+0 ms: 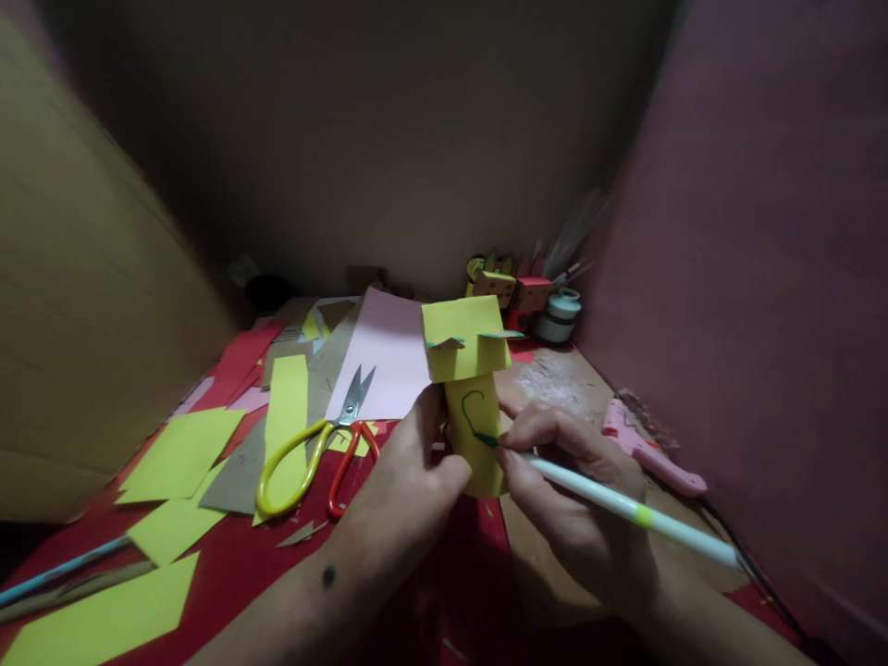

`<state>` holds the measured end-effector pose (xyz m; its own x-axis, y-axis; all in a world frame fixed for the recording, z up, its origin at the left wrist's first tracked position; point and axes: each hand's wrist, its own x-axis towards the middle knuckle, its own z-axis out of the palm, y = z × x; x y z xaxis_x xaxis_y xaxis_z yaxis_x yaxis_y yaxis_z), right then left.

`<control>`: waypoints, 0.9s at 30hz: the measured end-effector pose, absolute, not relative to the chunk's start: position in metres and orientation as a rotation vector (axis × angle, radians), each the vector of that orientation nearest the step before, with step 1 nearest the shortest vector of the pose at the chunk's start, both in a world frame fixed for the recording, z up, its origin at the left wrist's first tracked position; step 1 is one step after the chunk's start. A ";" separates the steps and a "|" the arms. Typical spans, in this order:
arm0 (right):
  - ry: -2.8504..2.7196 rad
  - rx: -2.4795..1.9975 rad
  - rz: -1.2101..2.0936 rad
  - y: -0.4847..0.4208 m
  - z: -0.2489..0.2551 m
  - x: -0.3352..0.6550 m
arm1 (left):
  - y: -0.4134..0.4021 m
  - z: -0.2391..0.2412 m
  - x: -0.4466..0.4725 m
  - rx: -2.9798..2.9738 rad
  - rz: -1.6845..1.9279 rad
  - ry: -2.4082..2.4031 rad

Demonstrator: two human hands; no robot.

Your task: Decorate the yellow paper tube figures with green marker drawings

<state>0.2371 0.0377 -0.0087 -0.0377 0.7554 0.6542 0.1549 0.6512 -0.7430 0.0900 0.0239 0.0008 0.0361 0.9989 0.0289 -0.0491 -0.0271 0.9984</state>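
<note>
Your left hand (420,458), in the head view, grips the yellow paper figure (487,396) upright over the red table (478,564), and your right hand (600,536) pinches a white pen (589,489), its tip at a dark green line (486,439) on the figure's front, with open scissors (349,413) lying to the left.

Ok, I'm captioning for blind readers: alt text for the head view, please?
A person's right hand holds a white pen against a curved line on a yellow paper figure, which the left hand grips. Open scissors and paper pieces lie to the left, a pink glue gun to the right.
</note>
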 end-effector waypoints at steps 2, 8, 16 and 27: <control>-1.557 -0.776 0.593 0.037 -0.011 0.237 | 0.026 -0.003 0.089 1.199 1.226 1.126; -1.531 -0.710 0.756 0.039 -0.016 0.246 | 0.031 -0.007 0.084 1.273 1.218 1.107; -1.379 -0.654 0.907 0.044 -0.018 0.246 | 0.028 0.004 0.085 1.260 1.126 1.150; -1.371 -0.710 0.913 0.044 -0.013 0.240 | 0.028 -0.010 0.087 1.258 1.161 1.176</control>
<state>0.2405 0.0444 -0.0127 -0.0296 0.8659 0.4994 -0.1272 0.4922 -0.8611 0.0875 0.0283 -0.0103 0.0597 0.9982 0.0075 0.0204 -0.0087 0.9998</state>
